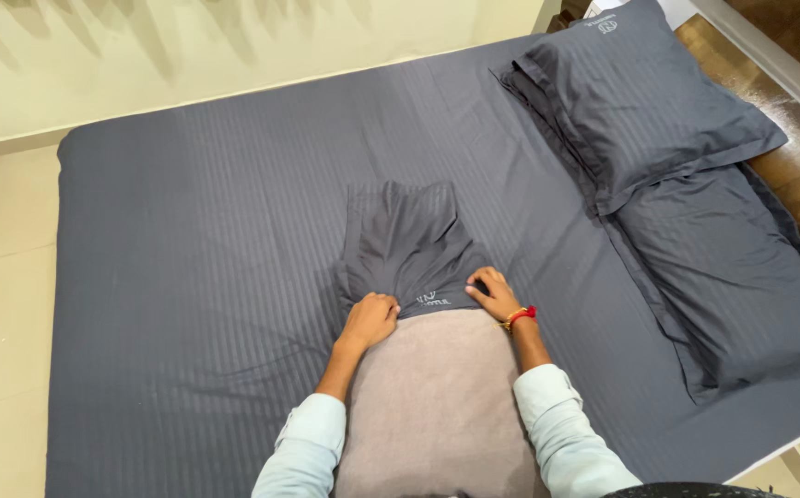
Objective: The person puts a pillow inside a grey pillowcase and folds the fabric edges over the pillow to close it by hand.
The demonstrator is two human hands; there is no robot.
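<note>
A bare beige pillow lies on the bed in front of me. Its far end is tucked into a dark grey striped pillowcase, which is bunched and wrinkled beyond the pillow. My left hand is closed on the left side of the pillowcase's open edge. The right hand, with a red band at the wrist, grips the right side of that same edge. Both forearms wear pale blue sleeves.
The bed is covered by a dark grey striped sheet. Two cased grey pillows lie at the right near a wooden headboard. Cream floor runs along the left side.
</note>
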